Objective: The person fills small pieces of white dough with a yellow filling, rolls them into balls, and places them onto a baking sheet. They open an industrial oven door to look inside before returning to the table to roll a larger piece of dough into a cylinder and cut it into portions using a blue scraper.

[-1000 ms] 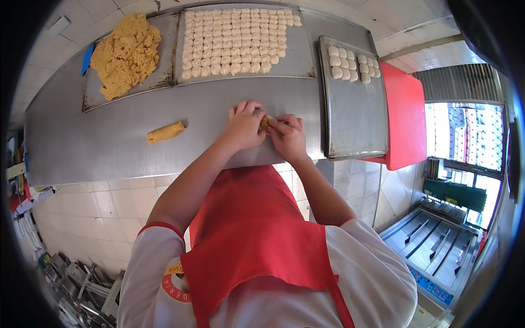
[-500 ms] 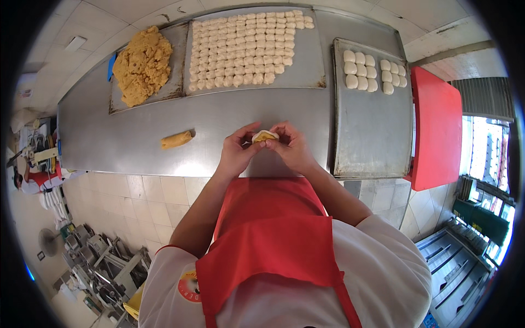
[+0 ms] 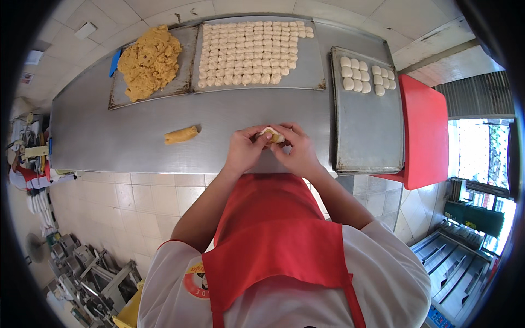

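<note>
Between my two hands is a small piece of white dough [image 3: 272, 133] with yellow filling showing in its middle. My left hand [image 3: 246, 146] grips its left side, thumb pressed at the filling. On the other side, my right hand [image 3: 298, 144] pinches the dough's edge with thumb and fingers. Both hands are just above the near edge of the steel table [image 3: 115, 134]. A short log of yellow filling [image 3: 181, 135] lies on the table to the left of my hands.
At the far left, a tray holds a large mound of yellow filling [image 3: 150, 63], with a blue scraper [image 3: 115, 62] beside it. Behind my hands, rows of dough balls [image 3: 249, 52] cover another tray. Smooth filled buns [image 3: 355, 74] sit on the right tray [image 3: 367, 131], next to a red surface [image 3: 425, 131].
My fingers have shifted around the dough, which has turned and now tilts with its opening partly covered by my left thumb. My view has swung slightly.
</note>
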`<state>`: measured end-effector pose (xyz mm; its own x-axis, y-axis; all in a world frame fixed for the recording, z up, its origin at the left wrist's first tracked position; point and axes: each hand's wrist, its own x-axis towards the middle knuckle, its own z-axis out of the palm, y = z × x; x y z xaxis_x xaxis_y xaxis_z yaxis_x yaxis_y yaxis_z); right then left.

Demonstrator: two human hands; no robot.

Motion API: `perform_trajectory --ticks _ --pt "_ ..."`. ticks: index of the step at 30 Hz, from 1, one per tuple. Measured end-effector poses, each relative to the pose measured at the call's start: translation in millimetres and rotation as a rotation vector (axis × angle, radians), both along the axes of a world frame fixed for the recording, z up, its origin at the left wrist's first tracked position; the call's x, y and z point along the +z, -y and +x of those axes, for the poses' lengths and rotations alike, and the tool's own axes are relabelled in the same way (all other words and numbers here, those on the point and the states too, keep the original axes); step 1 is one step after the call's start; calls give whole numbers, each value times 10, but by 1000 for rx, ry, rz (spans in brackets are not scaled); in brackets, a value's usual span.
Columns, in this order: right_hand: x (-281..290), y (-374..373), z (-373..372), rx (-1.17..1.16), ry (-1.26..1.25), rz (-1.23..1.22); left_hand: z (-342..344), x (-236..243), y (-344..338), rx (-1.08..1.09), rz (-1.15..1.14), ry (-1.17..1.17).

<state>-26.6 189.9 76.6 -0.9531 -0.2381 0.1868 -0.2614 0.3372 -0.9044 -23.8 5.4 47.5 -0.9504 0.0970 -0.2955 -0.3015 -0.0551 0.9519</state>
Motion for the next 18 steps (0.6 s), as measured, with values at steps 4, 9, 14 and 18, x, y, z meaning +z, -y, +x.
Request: perform_trajectory --ticks 4,9,14,18 --pt "-20 -108 17 54 -51 111 11 62 97 -135 49 19" --pt "-65 -98 24 -23 -20 114 75 73 189 -205 -148 -363" --pt "-463 43 11 -78 -74 169 -74 -203 273 -308 -586 -474" --pt "-868 332 98 -152 -95 360 47 -570 207 -271 -946 -569"
